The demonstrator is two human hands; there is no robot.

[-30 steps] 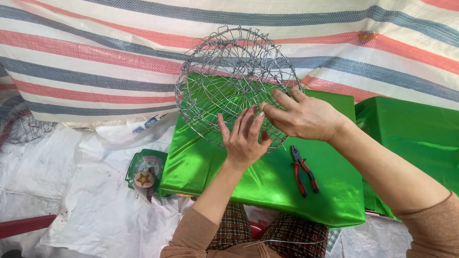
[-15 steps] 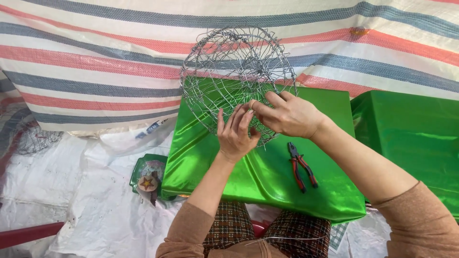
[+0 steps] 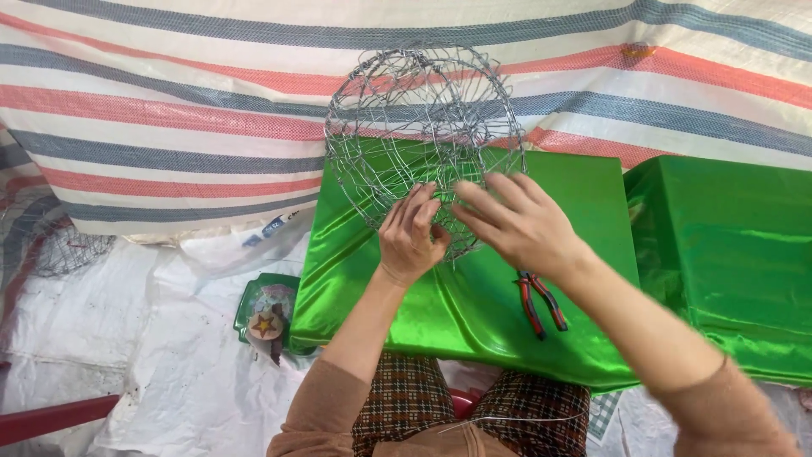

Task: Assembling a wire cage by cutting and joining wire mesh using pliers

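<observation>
A round cage of bent grey wire [image 3: 423, 127] stands tilted on a shiny green cloth [image 3: 474, 305] in front of me. My left hand [image 3: 412, 239] pinches the wire at the cage's lower edge, fingers curled on it. My right hand [image 3: 516, 222] rests against the lower right of the cage, its fingers spread and touching the wires. Red-handled pliers [image 3: 541, 300] lie on the green cloth just below my right wrist.
A second block wrapped in green cloth [image 3: 727, 254] sits at the right. A striped tarp [image 3: 169, 127] hangs behind. White plastic sheeting [image 3: 169, 355] covers the ground at left, with a small green packet [image 3: 269, 309] and another wire piece [image 3: 59, 245] on it.
The view has shifted slightly. My right hand has opened its fingers and slid along the lower right of the cage; my left hand stays on the wire.
</observation>
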